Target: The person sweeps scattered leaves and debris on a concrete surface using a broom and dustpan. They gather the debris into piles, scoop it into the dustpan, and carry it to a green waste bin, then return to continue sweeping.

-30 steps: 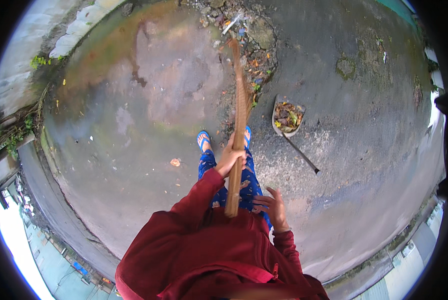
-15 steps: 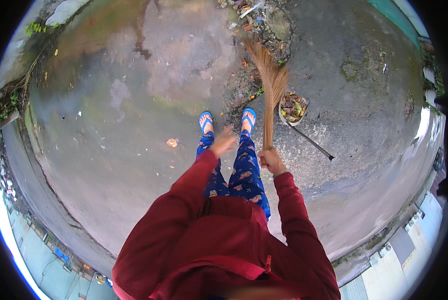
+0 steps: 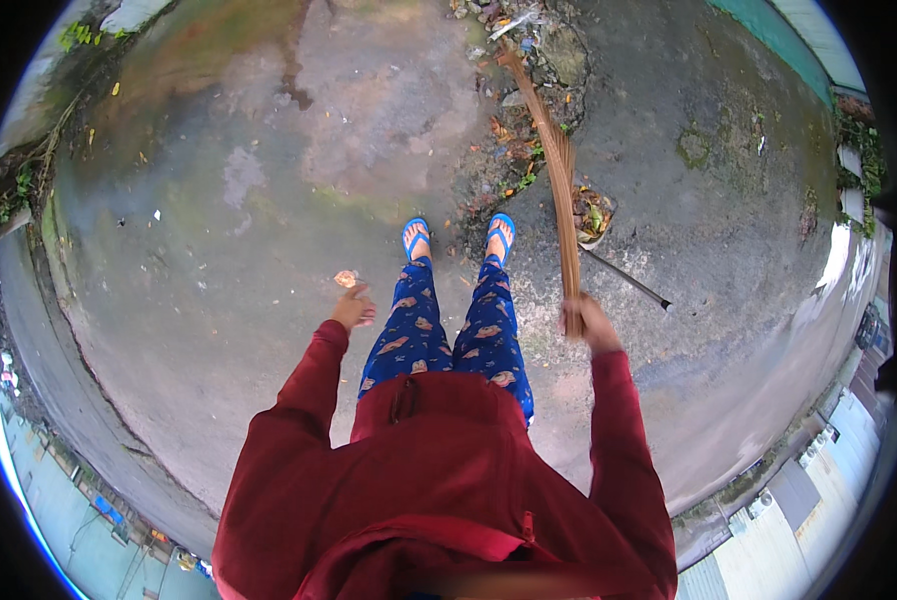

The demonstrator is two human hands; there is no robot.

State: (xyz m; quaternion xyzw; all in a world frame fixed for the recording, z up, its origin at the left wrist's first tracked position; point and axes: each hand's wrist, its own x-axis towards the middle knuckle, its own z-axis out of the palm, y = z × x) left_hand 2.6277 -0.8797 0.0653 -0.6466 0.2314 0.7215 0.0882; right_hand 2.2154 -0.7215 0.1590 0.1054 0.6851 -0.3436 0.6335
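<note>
My right hand (image 3: 593, 322) is wrapped round the near end of a long brown stick broom (image 3: 560, 185). The broom's bristles reach away from me, over a strip of broken ground with leaves. Part of a dustpan (image 3: 597, 238) shows just right of the broom, its long dark handle (image 3: 629, 279) lying toward the lower right. Dry and green leaves (image 3: 595, 212) fill the pan, and the broom covers its left side. Holding nothing, my left hand (image 3: 355, 308) hangs with loosely parted fingers left of my legs, above the concrete.
A crumpled pale orange scrap (image 3: 346, 279) lies on the concrete (image 3: 239, 330) near my left hand. Rubble and litter (image 3: 524, 40) gather along the rough strip ahead. My feet stand in blue flip-flops (image 3: 501, 232). Plants and a wall edge (image 3: 39, 190) line the far left.
My left hand has moved left and back, away from my legs. My right hand has drawn back and to the right with the broom, whose spread bristles now look narrower and overlap the dustpan.
</note>
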